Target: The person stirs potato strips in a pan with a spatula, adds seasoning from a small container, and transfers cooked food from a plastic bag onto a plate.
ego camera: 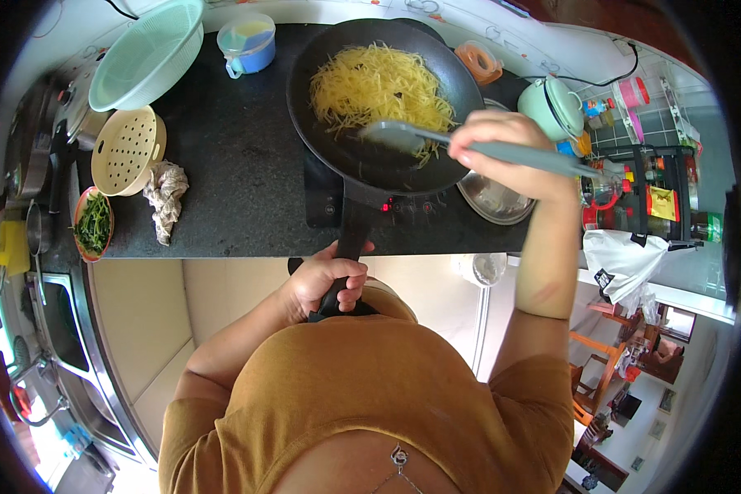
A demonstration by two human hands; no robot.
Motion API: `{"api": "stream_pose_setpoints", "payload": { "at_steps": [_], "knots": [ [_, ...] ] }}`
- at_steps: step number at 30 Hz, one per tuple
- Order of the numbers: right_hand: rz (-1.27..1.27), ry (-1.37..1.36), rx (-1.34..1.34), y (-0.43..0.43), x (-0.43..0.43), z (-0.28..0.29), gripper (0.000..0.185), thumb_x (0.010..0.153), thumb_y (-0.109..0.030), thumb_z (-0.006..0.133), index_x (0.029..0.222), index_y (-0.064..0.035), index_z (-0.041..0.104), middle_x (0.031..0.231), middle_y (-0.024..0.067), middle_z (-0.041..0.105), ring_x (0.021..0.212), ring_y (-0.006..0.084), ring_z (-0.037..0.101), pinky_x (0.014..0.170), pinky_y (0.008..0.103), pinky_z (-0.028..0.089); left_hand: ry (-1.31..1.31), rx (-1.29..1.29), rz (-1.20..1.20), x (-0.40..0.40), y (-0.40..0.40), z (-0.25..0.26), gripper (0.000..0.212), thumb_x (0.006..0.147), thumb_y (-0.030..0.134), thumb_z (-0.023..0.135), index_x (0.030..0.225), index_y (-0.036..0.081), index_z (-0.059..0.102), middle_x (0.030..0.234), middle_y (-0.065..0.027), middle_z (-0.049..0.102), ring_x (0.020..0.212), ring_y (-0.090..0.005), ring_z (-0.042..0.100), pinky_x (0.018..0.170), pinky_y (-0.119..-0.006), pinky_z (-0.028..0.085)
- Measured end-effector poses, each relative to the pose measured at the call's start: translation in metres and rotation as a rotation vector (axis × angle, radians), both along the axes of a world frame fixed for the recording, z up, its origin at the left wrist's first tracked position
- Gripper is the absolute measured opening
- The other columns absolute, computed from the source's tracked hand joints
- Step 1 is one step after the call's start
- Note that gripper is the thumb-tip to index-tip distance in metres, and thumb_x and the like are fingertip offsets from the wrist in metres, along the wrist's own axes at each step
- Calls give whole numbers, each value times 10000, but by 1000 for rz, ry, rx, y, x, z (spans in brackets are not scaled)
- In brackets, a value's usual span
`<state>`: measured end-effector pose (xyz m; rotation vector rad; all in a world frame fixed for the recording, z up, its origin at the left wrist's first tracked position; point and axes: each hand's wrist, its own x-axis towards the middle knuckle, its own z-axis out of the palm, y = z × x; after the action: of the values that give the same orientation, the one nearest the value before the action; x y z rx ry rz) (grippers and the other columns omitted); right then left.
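Note:
My left hand [330, 279] is closed around the black handle [353, 225] of a dark wok [327, 151], which sits on an induction cooktop [321, 200] with lit red marks. Pale yellow shredded strips, likely potato, [376, 83] fill the far part of the wok, with a few dark bits among them. In my right hand [509, 154] is a grey spatula [531, 159]; its blurred head is inside the wok, at the near edge of the strips. A round metal lid [500, 200] lies to the right, partly hidden by my right forearm.
At left are a mint basket [148, 55], a cream perforated basket [129, 148], a crumpled cloth [165, 200] and a dish of green leaves [94, 223]. A lidded tub [247, 46] stands behind. Right are an orange-lidded container [480, 62], a mint pot [549, 110], a bottle rack [673, 185] and a white bag [623, 259].

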<state>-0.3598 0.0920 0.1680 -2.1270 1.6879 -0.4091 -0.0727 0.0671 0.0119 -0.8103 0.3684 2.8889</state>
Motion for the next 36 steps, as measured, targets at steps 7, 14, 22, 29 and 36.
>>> {"api": "stream_pose_setpoints", "payload": {
  "at_steps": [7,14,22,29,36],
  "knots": [
    [-18,14,-35,-16,12,-44,111,812,-179,625,874,-91,653,802,64,622,759,233,613,674,327,480,-3,20,-16,-5,0,0,436,823,34,570,1224,108,415,606,-42,439,448,-135,418,413,-279,348],
    [229,-13,299,-7,-9,38,138,765,-188,631,822,-66,659,771,64,618,741,208,610,657,314,473,-7,29,16,3,-2,-5,435,824,36,570,1224,115,416,606,-44,442,442,-139,420,413,-287,354],
    [-451,-20,-16,-4,-28,-17,167,863,-229,618,881,-66,652,769,29,647,702,108,615,601,261,473,-1,22,0,-1,-1,-2,443,825,31,574,1229,113,412,608,-43,450,442,-138,427,412,-283,358],
    [-1154,-364,-38,-12,-58,-50,233,830,-237,580,842,-9,626,626,107,636,475,168,609,422,244,475,17,43,22,-1,2,-5,446,824,33,575,1228,116,405,618,-46,444,453,-142,433,414,-284,361],
    [-1148,-893,-369,-34,-26,-101,263,833,-267,583,924,-23,615,698,149,659,544,199,653,461,225,475,62,32,10,-2,0,-5,457,813,26,574,1209,72,350,643,-65,464,461,-142,435,416,-289,360]
  ]
}}
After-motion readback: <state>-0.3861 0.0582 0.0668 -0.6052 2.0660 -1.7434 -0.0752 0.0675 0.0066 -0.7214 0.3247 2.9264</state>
